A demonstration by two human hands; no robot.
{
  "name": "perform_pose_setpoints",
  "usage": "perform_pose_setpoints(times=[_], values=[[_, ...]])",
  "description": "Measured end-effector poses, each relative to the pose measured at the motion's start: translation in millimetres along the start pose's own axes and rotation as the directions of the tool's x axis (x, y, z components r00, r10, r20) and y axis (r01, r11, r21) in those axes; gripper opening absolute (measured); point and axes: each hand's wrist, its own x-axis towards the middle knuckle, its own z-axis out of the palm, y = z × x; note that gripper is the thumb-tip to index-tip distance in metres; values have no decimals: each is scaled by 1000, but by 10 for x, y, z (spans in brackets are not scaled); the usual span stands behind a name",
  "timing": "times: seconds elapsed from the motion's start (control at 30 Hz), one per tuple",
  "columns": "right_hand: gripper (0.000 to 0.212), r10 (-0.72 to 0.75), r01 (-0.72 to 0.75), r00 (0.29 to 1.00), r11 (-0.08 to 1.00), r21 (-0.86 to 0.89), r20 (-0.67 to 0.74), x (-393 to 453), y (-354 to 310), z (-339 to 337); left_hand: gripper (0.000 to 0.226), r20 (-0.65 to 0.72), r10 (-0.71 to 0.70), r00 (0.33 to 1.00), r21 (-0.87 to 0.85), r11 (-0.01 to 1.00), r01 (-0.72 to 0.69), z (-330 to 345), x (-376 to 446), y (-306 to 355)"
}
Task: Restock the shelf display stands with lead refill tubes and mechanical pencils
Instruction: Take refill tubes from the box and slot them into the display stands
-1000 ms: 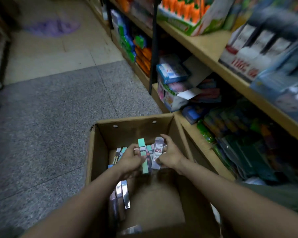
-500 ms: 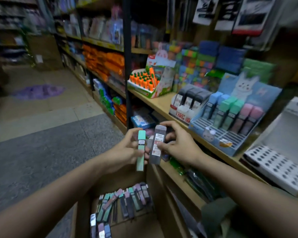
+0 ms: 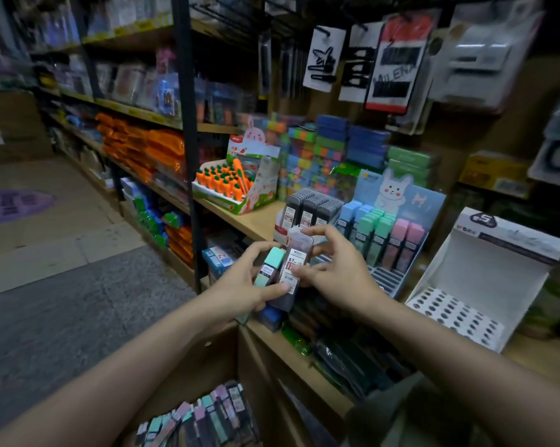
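Left hand (image 3: 240, 285) grasps mint lead tube (image 3: 270, 266); right hand (image 3: 333, 272) pinches grey 0.7 tube (image 3: 293, 269). Advice: sort by colour, seat upright in bunny stand (image 3: 397, 221), far right.

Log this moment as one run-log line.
left hand: grips mint-green lead tube | right hand: pinches grey labelled lead tube | rabbit display stand: ahead, not reached

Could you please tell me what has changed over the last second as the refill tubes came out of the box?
Both hands lifted from the cardboard box to shelf height, toward the display stands. The left hand still holds the green-capped tube, the right hand the clear 0.7 tube. The remaining tubes stay in the box; the rabbit stand looks unchanged.
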Motion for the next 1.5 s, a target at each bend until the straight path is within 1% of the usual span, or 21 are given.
perform_pose_setpoints(times=[0.03,0.17,0.27,0.33,0.43,0.53,0.63,0.73,0.8,0.9,0.97,1.03,1.2,1.3,1.43,1.5], values=[[48,-7,7,1000,1000,-18,-13,23,2,-7,56,3,11,1000,13,1000,-11,9,25,26],[32,-87,75,994,980,-186,-62,151,-39,-89,55,29,19,999,49,999,-20,-32,94,86],[24,-48,46,999,986,-161,-10,288,-123,-124,54,33,6,999,28,1000,-7,-54,135,84],[23,-30,28,1000,982,-189,-5,431,-199,-182,53,-10,6,1000,18,1000,-6,-99,186,109],[23,-63,42,994,971,-237,-84,704,-328,-318,50,-86,-27,996,-68,997,22,-254,280,163],[25,-172,72,965,898,-434,-196,1002,-409,-400,54,-158,-41,987,-128,991,21,-379,369,142],[24,-253,118,946,853,-508,-205,1253,-413,-326,66,-182,-33,983,-169,986,2,-460,436,78],[23,-298,132,935,796,-591,-194,1464,-335,-174,71,-195,-34,980,-190,982,-4,-544,504,25],[24,-296,119,936,777,-618,-191,1562,-266,-80,66,-231,-44,972,-213,977,-7,-562,541,0],[24,-264,90,947,764,-639,-182,1647,-161,17,32,-245,-55,968,-213,977,1,-567,557,-29],[24,-236,75,958,757,-649,-165,1679,-92,59,16,-237,-74,969,-239,971,16,-579,565,-65],[25,-216,72,966,750,-657,-141,1700,-16,90,14,-234,-101,967,-276,961,33,-579,577,-112],[30,-195,52,974,677,-734,-111,1728,166,110,20,-216,-142,966,-303,950,72,-537,605,-228],[29,-219,68,970,654,-754,-102,1740,226,141,16,-208,-178,962,-309,945,108,-516,609,-299],[31,-207,84,977,580,-810,-47,1716,240,201,20,-195,-160,968,-268,958,104,-479,612,-387],[35,-229,97,972,598,-796,-53,1660,189,190,23,-197,-132,972,-249,965,80,-451,598,-394]])
